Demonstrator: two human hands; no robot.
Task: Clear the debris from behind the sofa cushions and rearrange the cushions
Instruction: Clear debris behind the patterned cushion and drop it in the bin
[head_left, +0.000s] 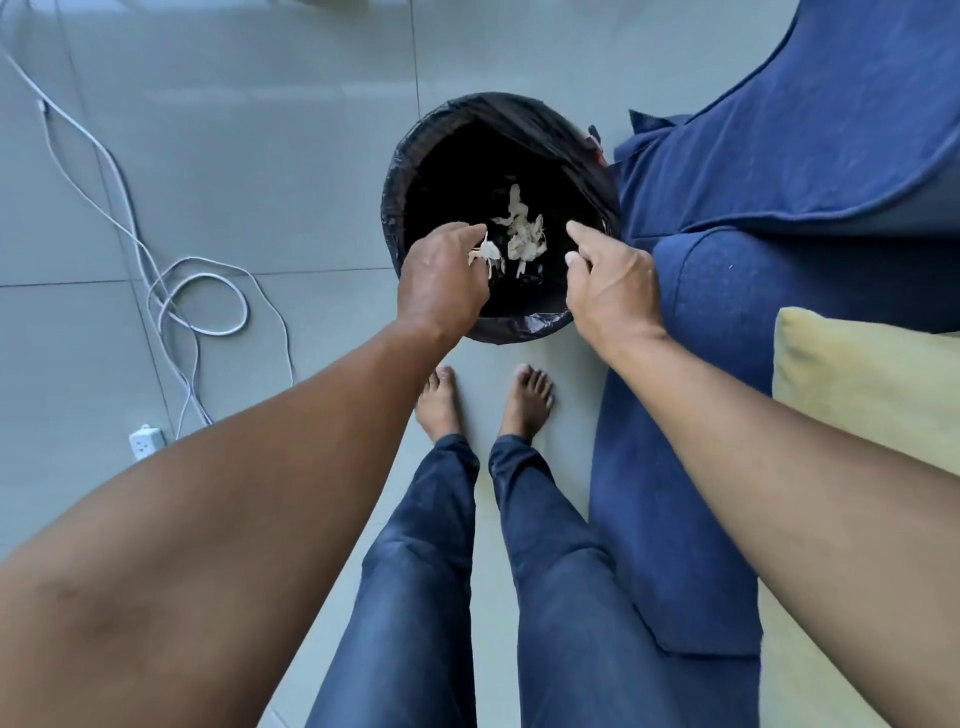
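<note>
Debris (524, 236): pale scraps in bin (395, 208), directly below both hands. Left hand (441, 286) nearer, fingers loosely pinched on a last scrap, apparently. Right hand (613, 286) half curled, contents unclear. Sofa (727, 291) alongside.

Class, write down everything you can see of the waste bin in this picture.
The waste bin is round, upright and open-topped, lined with a glossy black plastic bag folded over its rim. It stands on the grey tiled floor beside the blue sofa. Pale scraps lie or fall inside. Both hands hover above its opening; whether they touch it cannot be told.
</note>
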